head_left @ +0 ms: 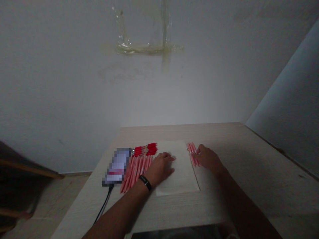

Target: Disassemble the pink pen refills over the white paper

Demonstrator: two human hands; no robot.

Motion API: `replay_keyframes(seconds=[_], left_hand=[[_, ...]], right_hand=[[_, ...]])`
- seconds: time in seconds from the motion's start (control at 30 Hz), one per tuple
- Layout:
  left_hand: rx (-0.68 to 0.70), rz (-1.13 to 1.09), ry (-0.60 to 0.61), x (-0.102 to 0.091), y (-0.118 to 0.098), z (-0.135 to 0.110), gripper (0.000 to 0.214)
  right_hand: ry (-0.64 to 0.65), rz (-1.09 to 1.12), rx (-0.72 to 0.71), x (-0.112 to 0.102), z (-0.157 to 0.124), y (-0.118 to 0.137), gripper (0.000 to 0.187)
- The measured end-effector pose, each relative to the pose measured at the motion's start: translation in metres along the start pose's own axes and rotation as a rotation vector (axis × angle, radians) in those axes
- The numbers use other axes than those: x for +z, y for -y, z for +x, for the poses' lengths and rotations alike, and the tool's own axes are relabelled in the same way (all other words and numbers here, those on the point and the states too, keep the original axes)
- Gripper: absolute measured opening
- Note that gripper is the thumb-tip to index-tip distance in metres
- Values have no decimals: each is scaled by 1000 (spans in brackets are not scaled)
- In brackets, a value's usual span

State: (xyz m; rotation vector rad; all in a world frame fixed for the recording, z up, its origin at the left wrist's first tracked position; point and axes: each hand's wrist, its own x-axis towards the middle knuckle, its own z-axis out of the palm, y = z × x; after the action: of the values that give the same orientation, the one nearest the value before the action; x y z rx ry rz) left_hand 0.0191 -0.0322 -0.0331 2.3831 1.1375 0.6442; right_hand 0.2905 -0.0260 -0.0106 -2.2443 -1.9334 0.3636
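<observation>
A white sheet of paper (178, 179) lying flat on a pale wooden table (251, 159). On the sheet's left part, the left hand (160, 169), palm down and relaxed, grasping nothing, with a black wristband (145, 183) around the wrist. At the sheet's right edge, the right hand (208, 158), fingers curled over a small bunch of red-and-white pens (193, 154); firm grip or light touch, impossible to tell. Just left of the sheet, a row of similar pens (137, 172) lying side by side, and past the sheet's far left corner, a tight bundle of red-ended pens (146, 150). Farther left of the sheet, right beside the row, a phone (117, 166) with a pixelated screen and a black cable (106, 200) trailing toward the table's near edge. Well beyond the sheet, a pale wall (74, 99) with a shiny, streaky mark (149, 49); to the sheet's right, a second wall (286, 99) meeting the first in a corner. Far left of the sheet, below table height, a pale floor (67, 196) and dark wooden furniture (22, 166).
</observation>
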Motion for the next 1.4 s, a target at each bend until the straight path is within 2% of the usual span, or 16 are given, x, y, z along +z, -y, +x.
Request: replay_keyframes(seconds=[0.1, 0.87, 1.03, 1.3, 1.4], left_hand=[[9, -12, -8, 0, 0, 0, 41], [22, -19, -3, -1, -1, 0, 36], [15, 13, 6, -1, -2, 0, 34], [17, 22, 0, -2, -3, 0, 34], [17, 24, 5, -4, -5, 0, 33]], right_hand=[[9, -31, -20, 0, -3, 4, 34], [-5, 11, -112, 6, -2, -2, 27], [-1, 18, -93, 5, -1, -3, 29], [-22, 50, -49, 6, 5, -9, 18], [-29, 54, -33, 3, 6, -12, 21]])
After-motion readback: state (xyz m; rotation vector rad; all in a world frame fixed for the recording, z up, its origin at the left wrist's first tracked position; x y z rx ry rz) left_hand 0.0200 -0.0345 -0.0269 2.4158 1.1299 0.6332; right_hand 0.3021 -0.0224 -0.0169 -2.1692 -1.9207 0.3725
